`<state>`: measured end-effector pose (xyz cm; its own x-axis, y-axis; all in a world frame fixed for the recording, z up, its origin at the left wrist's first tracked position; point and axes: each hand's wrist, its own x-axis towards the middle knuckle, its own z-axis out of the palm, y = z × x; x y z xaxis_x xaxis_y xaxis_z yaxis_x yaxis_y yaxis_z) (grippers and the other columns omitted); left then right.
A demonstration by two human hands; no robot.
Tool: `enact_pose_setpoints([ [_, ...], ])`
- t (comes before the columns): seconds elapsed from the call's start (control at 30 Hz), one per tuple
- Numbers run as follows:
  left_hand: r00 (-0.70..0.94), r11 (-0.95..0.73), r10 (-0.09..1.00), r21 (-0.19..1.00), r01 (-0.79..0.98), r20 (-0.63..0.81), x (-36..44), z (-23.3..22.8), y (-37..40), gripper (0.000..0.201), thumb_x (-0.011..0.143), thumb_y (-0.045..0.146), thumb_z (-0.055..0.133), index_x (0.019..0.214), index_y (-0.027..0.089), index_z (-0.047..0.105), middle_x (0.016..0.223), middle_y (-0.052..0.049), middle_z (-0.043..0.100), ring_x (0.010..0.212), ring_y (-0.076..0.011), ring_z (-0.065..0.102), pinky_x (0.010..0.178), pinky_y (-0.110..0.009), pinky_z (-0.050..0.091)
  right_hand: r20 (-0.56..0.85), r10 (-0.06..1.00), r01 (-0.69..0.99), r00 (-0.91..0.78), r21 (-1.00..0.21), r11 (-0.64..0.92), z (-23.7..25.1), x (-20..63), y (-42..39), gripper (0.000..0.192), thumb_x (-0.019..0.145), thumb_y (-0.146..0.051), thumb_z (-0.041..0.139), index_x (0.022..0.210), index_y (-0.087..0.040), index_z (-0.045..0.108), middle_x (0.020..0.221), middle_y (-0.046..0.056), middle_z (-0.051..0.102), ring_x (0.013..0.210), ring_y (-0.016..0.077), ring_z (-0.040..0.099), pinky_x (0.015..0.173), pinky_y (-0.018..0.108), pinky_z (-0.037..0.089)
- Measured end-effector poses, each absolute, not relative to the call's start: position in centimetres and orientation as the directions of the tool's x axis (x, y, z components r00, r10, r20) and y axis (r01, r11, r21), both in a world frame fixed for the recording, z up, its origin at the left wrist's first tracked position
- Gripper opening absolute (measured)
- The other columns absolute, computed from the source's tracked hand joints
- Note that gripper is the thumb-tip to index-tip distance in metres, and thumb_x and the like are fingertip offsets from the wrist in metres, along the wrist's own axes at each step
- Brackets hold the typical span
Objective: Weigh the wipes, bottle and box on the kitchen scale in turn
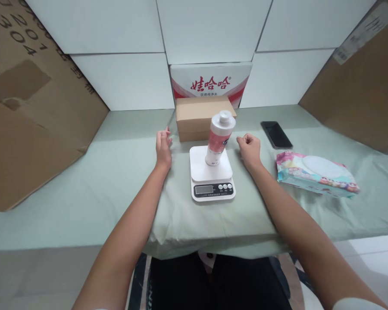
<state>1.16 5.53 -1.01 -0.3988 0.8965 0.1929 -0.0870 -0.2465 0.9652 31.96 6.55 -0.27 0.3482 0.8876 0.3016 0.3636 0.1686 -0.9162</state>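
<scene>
A white kitchen scale (212,174) lies on the cloth between my two hands, its display and buttons facing me. On its platform stands a white bottle with a pink label (218,140), upright, with a round white cap. My left hand (163,150) rests on its side to the left of the scale, fingers loosely bent and partly apart, with nothing in it. To the right of the bottle, my right hand (250,150) lies on the cloth, its fingers curled into a fist; I see nothing in it. Neither hand touches the scale or the bottle.
Behind the scale sits a small brown cardboard box (194,120), before a white and red carton (210,77). A black phone (277,134) and a pack of wipes (315,174) lie on the right. Large cardboard panels (35,112) flank the green cloth (116,181).
</scene>
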Motion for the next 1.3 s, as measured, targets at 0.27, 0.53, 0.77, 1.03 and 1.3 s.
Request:
enact_pose_setpoints([
  [0.27, -0.386, -0.243, 0.902, 0.967, -0.081, 0.195, 1.1, -1.1, 5.6, 0.058, 0.086, 0.085, 0.055, 0.094, 0.028, 0.056, 0.156, -0.013, 0.062, 0.153, -0.0288, 0.053, 0.125, -0.05, 0.042, 0.288, 0.902, 0.374, 0.323, -0.914, 0.157, -0.3, 32.0, 6.7, 0.041, 0.08, -0.014, 0.065, 0.057, -0.025, 0.034, 0.053, -0.01, 0.033, 0.056, 0.01, 0.029, 0.061, 0.031, 0.026],
  [0.53, -0.385, -0.253, 0.9, 0.964, -0.081, 0.204, 1.2, -1.1, 5.4, 0.06, 0.084, 0.087, 0.056, 0.094, 0.028, 0.058, 0.158, -0.014, 0.06, 0.153, -0.0297, 0.053, 0.122, -0.047, 0.046, 0.324, 0.891, 0.348, 0.318, -0.914, 0.208, 0.1, 31.8, 6.3, 0.045, 0.084, -0.03, 0.073, 0.059, -0.025, 0.036, 0.055, -0.008, 0.035, 0.058, 0.0112, 0.032, 0.061, 0.031, 0.031],
  [0.77, -0.369, -0.26, 0.902, 0.964, -0.048, 0.225, 1.3, -1.0, 5.3, 0.056, 0.09, 0.083, 0.051, 0.096, 0.027, 0.057, 0.157, -0.014, 0.061, 0.154, -0.0288, 0.052, 0.118, -0.045, 0.048, 0.537, 0.839, 0.201, 0.085, -0.834, 0.513, 1.7, 30.2, 3.5, 0.049, 0.097, -0.068, 0.056, 0.088, -0.025, 0.077, 0.08, 0.003, 0.067, 0.081, 0.0209, 0.061, 0.084, 0.038, 0.05],
  [1.03, -0.374, -0.257, 0.901, 0.965, -0.049, 0.221, 1.4, -0.8, 5.1, 0.055, 0.089, 0.083, 0.052, 0.095, 0.028, 0.057, 0.153, -0.012, 0.064, 0.152, -0.0285, 0.055, 0.116, -0.044, 0.049, 0.463, 0.836, 0.181, -0.294, -0.832, 0.524, 2.2, 28.1, 1.7, 0.057, 0.08, -0.068, 0.081, 0.116, -0.025, 0.074, 0.101, 0.004, 0.074, 0.084, 0.0192, 0.059, 0.075, 0.034, 0.047],
  [1.3, -0.381, -0.237, 0.902, 0.97, -0.051, 0.2, 1.3, -0.9, 5.3, 0.054, 0.092, 0.082, 0.048, 0.096, 0.028, 0.055, 0.155, -0.012, 0.063, 0.15, -0.0253, 0.057, 0.116, -0.041, 0.049, 0.517, 0.853, 0.222, 0.064, -0.841, 0.493, 1.9, 30.3, 4.0, 0.052, 0.083, -0.066, 0.076, 0.116, -0.027, 0.066, 0.105, 0.006, 0.069, 0.091, 0.0235, 0.062, 0.079, 0.038, 0.054],
])
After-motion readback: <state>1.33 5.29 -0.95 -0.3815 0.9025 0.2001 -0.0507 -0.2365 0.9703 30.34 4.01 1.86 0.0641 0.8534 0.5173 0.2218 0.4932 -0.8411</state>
